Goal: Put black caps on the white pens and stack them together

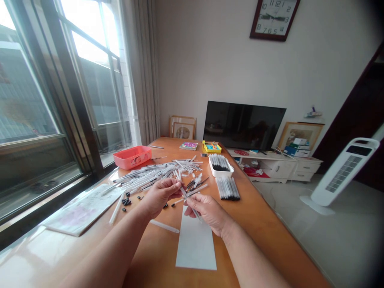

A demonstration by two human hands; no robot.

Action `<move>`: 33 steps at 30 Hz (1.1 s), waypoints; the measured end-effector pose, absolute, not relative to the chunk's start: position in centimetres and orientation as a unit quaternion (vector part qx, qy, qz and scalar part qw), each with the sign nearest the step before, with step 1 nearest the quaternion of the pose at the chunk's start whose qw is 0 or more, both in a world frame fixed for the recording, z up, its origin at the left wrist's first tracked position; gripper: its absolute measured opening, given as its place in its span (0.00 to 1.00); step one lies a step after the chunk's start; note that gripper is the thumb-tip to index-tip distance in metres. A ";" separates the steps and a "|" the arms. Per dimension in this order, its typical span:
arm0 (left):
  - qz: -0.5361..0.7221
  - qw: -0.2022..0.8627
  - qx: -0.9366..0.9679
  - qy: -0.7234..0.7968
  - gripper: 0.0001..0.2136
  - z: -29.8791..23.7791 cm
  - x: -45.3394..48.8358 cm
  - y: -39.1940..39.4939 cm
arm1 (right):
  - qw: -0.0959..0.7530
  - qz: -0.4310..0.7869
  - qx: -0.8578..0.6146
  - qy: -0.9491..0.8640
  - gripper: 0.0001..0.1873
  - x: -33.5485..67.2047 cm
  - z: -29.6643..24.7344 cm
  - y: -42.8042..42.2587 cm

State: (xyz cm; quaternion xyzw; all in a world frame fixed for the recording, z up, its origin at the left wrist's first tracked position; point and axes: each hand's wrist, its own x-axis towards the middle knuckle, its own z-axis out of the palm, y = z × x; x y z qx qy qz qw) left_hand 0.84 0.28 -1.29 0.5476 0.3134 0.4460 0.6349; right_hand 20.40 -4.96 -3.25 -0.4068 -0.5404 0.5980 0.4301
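Between my two hands is a slim, translucent pen barrel (195,214), tilted above the table. My left hand (163,193) pinches its far end with thumb and fingertips. Lower down, my right hand (207,209) closes around the same barrel, whose near end sticks out past the fingers. A sheet of white paper (195,248) lies beneath my right hand. Just beyond the hands spreads a loose heap of pen barrels and refills (156,172). Small black pen caps (126,201) are scattered to the left, and a single clear barrel (165,227) rests below my left wrist.
To the right, a white tray (231,171) holds upright-packed pens, with a row of pens (228,188) in front. A red plastic basket (132,157) stands at the left. Farther back are a yellow box (212,150) and a booklet (188,146). A notebook (81,212) lies by the window.
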 end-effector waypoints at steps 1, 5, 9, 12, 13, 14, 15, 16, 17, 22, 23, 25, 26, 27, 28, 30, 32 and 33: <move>0.435 0.638 0.552 0.315 0.13 -1.4 1.0 0.2 | 0.425 0.586 -0.420 -0.548 0.20 20.5 -3.4 -4.8; 0.413 0.636 0.561 0.331 0.17 -2.0 1.3 0.1 | 0.415 0.556 -0.462 -0.552 0.18 21.1 -4.0 -4.2; 0.454 0.572 0.559 0.393 0.22 -2.2 0.3 1.1 | 0.472 0.541 -0.471 -0.512 0.20 21.9 -4.3 -3.8; 0.525 0.481 0.528 0.463 0.22 -2.4 -1.4 2.6 | 0.522 0.531 -0.475 -0.469 0.21 22.3 -4.3 -3.5; 0.545 0.452 0.516 0.482 0.21 -2.6 -2.0 3.1 | 0.539 0.526 -0.474 -0.456 0.21 22.4 -4.3 -3.4; 0.561 0.425 0.504 0.501 0.21 -2.7 -2.6 3.6 | 0.556 0.523 -0.471 -0.443 0.21 22.5 -4.4 -3.3; 0.570 0.405 0.498 0.514 0.20 -2.9 -3.1 4.0 | 0.572 0.520 -0.466 -0.431 0.21 22.6 -4.4 -3.2; 0.571 0.391 0.498 0.523 0.20 -3.0 -3.5 4.3 | 0.587 0.519 -0.462 -0.415 0.21 22.7 -4.4 -3.0; 0.572 0.377 0.500 0.529 0.20 -3.2 -3.7 4.5 | 0.601 0.520 -0.459 -0.397 0.21 22.8 -4.5 -2.9; 0.556 0.304 0.555 0.539 0.19 -4.4 -3.3 4.9 | 0.648 0.540 -0.445 -0.301 0.19 23.4 -4.9 -2.1; 0.554 0.294 0.559 0.542 0.19 -4.6 -3.1 4.9 | 0.656 0.540 -0.443 -0.285 0.19 23.5 -5.0 -2.0; 0.552 0.285 0.561 0.547 0.20 -4.6 -2.8 4.9 | 0.669 0.540 -0.442 -0.256 0.18 23.8 -5.1 -1.8; 0.553 0.284 0.560 0.548 0.20 -4.5 -2.8 5.0 | 0.674 0.540 -0.442 -0.243 0.17 23.8 -5.2 -1.7; 0.553 0.283 0.559 0.549 0.20 -4.2 -2.8 5.0 | 0.678 0.540 -0.441 -0.232 0.17 23.9 -5.2 -1.6; 0.554 0.276 0.558 0.552 0.21 -3.9 -3.0 5.1 | 0.680 0.541 -0.441 -0.224 0.17 23.9 -5.3 -1.5; 0.555 0.251 0.555 0.566 0.20 -3.0 -3.5 5.3 | 0.681 0.544 -0.440 -0.217 0.17 23.8 -5.4 -1.3; 0.551 0.220 0.550 0.588 0.20 -2.2 -4.1 5.7 | 0.680 0.544 -0.443 -0.214 0.17 23.7 -5.5 -1.3; 0.539 0.202 0.553 0.602 0.20 -1.9 -4.3 6.1 | 0.680 0.544 -0.444 -0.212 0.18 23.6 -5.5 -1.3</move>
